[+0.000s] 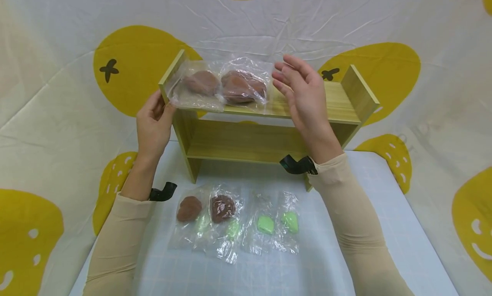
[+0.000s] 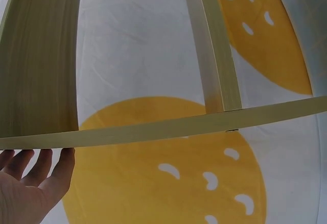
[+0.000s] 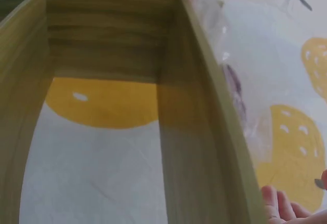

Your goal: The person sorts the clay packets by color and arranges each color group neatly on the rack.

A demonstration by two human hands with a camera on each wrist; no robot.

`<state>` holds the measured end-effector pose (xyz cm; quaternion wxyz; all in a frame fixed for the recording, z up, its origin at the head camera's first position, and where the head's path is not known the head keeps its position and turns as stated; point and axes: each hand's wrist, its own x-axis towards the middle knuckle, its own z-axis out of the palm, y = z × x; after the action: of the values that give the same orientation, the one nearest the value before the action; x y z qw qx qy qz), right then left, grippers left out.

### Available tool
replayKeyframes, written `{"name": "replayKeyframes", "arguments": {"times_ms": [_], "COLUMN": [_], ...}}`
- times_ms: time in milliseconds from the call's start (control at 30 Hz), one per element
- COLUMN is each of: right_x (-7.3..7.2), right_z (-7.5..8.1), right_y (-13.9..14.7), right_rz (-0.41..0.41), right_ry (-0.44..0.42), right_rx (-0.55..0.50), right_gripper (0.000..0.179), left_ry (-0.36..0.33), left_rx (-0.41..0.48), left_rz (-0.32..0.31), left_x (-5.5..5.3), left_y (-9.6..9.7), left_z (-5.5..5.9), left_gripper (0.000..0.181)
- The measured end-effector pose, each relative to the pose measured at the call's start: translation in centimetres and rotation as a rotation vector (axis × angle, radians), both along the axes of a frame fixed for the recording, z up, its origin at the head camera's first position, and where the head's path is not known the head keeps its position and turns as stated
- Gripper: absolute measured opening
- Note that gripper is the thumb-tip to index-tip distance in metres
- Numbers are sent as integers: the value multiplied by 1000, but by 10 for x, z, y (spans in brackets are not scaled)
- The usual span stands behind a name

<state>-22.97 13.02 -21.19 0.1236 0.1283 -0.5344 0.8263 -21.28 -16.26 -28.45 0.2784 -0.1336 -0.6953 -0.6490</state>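
Bags between left grip and right grip

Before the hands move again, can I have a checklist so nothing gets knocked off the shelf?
1. Both brown-filled plastic bags on the wooden top board: ok.
2. Their clear plastic lying smooth: not ok, it's wrinkled.
3. Left hand at the shelf's side panel: ok.
4. Left thumb off the nearby bag corner: cannot tell, they look very close.
5. Right hand free: ok, its fingers hold nothing.
6. Green-filled plastic bags lying on the table: ok.
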Motion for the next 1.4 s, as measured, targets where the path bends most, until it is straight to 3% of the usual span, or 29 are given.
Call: {"name": "replayKeyframes", "arguments": {"times_ms": [400,900,1400], "right_x": [28,67,70], "right_z": [-15,-50,-111], "right_y": [19,35,38], "right_rz": [120,239,395], "right_ry": [10,70,37], "right_rx": [-74,49,74], "right_gripper": [27,31,29], "left_ry": [-5,-11,9], "left_rx": [-1,8,19], "left_rz": [2,7,27], "left_x": [0,1,-2], "left_y": [-1,-1,3], "left_z": [1,-1,-1], "left_gripper": [38,37,36]}}
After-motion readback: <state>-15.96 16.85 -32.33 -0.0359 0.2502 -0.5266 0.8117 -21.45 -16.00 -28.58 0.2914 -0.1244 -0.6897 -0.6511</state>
